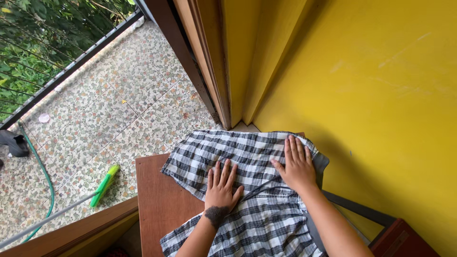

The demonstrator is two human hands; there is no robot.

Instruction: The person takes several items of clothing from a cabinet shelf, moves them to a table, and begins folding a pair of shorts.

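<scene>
The plaid cloth lies spread on the brown table; its near end is cut off by the frame edge, as are both forearms. Left hand rests flat on the cloth, fingers extended, grasping nothing. Right hand lies flat near the far right corner, fingers extended, beside the yellow wall.

Yellow wall on the right, faintly scuffed, meeting a wooden door frame near the top centre. Speckled terrazzo floor laid in large tiles, lit by soft daylight. Dark metal railing along the upper left, green foliage beyond it. Green hose curving over the floor, green-headed broom beside it. Brown wooden bench at bottom centre.
</scene>
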